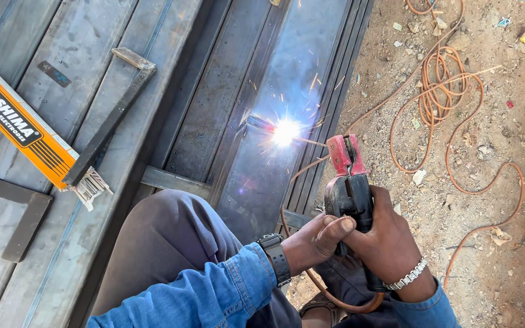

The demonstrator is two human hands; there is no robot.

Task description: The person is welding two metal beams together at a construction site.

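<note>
Both arms wear blue denim sleeves with stitched cuffs. The left sleeve (pixel 214 288) ends at a wide black wristwatch (pixel 274 258) with a ribbed strap. The right sleeve (pixel 423 310) shows only its cuff, and above it sits a silver link bracelet (pixel 407 277). The left hand (pixel 317 240) and right hand (pixel 384 243) are bare, without gloves. A knee in dark grey-brown trousers (pixel 165 243) rises beside the left forearm.

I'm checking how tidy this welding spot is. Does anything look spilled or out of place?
Yes: welding rods stick out of the open end of the orange box lying on the metal sheet, and the orange cable lies tangled on the dirt.
</note>
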